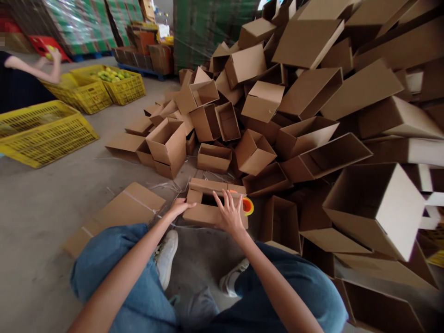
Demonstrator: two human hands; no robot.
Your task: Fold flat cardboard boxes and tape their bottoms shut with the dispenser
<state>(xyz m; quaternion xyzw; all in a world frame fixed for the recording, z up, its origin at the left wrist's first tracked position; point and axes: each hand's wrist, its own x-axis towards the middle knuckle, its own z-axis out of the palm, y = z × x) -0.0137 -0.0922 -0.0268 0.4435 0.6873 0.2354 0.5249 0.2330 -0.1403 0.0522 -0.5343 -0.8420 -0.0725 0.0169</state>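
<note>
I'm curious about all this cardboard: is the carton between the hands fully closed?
No, the carton has a dark opening showing in its top.

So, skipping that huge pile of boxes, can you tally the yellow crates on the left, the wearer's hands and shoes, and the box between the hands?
Yellow crates on the left: 3
Hands (left hand, right hand): 2
White shoes: 2
Cardboard box between the hands: 1
Total: 8

Dim, with soft, stretched edges.
</note>
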